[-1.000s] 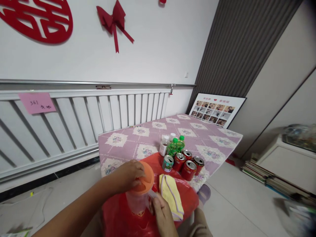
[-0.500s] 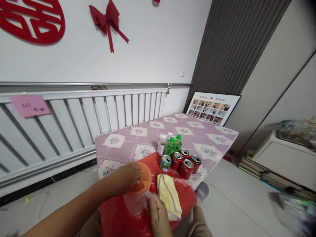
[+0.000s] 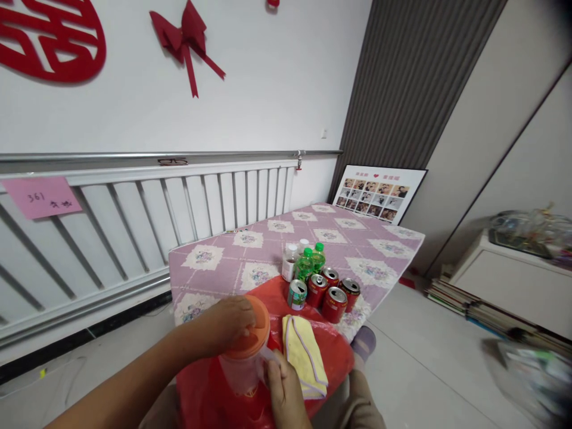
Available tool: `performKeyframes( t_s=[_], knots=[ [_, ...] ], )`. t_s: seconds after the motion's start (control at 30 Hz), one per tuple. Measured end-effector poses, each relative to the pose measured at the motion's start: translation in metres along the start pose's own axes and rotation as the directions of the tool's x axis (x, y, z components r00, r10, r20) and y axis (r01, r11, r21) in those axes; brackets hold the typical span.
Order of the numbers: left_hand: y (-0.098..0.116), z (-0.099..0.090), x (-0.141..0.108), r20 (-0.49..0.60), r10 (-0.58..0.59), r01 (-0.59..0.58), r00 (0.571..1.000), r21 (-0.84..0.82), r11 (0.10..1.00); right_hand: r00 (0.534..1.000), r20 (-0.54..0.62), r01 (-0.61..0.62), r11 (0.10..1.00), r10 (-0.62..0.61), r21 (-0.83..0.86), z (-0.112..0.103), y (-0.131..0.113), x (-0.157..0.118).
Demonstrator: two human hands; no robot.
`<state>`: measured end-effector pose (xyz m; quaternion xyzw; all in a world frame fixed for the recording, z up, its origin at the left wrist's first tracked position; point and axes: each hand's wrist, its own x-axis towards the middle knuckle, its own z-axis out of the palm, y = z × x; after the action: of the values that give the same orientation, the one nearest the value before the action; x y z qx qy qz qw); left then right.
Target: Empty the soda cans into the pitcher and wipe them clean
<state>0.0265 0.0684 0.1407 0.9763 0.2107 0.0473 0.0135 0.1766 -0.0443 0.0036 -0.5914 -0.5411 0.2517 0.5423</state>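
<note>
A clear plastic pitcher point(image 3: 236, 374) with an orange lid point(image 3: 259, 342) stands at the near end of the table, over red plastic sheeting. My left hand point(image 3: 230, 325) reaches over the top, its fingers closed on the raised middle of the lid. On the pitcher's right side, my right hand point(image 3: 286, 387) is wrapped around the handle point(image 3: 267, 356). The lid sits on the rim. Just right of my right hand lies a folded yellow cloth point(image 3: 304, 357) with a purple edge.
Beyond the cloth stand several red cans point(image 3: 334, 304), a green can point(image 3: 297, 294), green-capped bottles point(image 3: 304, 265) and white-capped bottles point(image 3: 289, 262). A flowered purple tablecloth point(image 3: 308, 232) covers the table. A white radiator point(image 3: 201, 202) runs along the wall to the left.
The whole view has shifted slightly, so the scene sits a little further left. Both hands keep their hold on the lid and handle, with no clear movement of the pitcher.
</note>
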Motion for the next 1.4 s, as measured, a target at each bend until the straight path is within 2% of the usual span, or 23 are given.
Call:
performKeyframes(
  t_s=[0.17, 0.37, 0.67, 0.77, 0.97, 1.13, 1.27, 1.4],
  knots=[
    [0.0, 0.001, -0.001, -0.024, 0.062, -0.062, 0.998, 0.002, 0.998, 0.999, 0.023, 0.025, 1.0, -0.025, -0.01, 0.002, 0.001, -0.001],
    [-0.004, 0.001, 0.004, 0.014, 0.101, -0.101, 0.995, 0.009, 0.995, 1.0, -0.019, 0.017, 1.0, -0.016, 0.021, 0.001, -0.001, 0.0],
    [-0.001, -0.019, 0.0, 0.064, 0.05, -0.042, 0.997, -0.13, 0.991, 0.999, -0.054, 0.002, 1.0, -0.001, 0.014, 0.0, -0.002, -0.001],
    [0.0, -0.017, -0.003, 0.048, 0.043, -0.036, 0.998, -0.152, 0.988, 0.998, -0.049, 0.026, 1.0, -0.025, 0.014, 0.001, -0.002, -0.001],
    [-0.009, -0.004, -0.001, -0.013, 0.162, -0.162, 0.987, -0.121, 0.979, 0.999, -0.041, 0.023, 1.0, -0.023, 0.018, 0.002, -0.002, 0.001],
    [-0.01, -0.004, 0.005, -0.01, 0.19, -0.19, 0.982, -0.087, 0.978, 1.0, -0.023, 0.002, 1.0, -0.001, 0.03, 0.001, -0.001, 0.0],
    [-0.009, -0.013, 0.007, -0.007, 0.162, -0.162, 0.987, -0.057, 0.985, 1.0, -0.01, -0.002, 0.999, 0.003, 0.039, 0.001, -0.001, -0.001],
    [-0.011, -0.023, 0.005, -0.01, 0.021, -0.022, 1.0, -0.126, 0.992, 1.0, -0.005, 0.016, 0.998, -0.016, 0.06, 0.0, -0.002, -0.001]
  ],
)
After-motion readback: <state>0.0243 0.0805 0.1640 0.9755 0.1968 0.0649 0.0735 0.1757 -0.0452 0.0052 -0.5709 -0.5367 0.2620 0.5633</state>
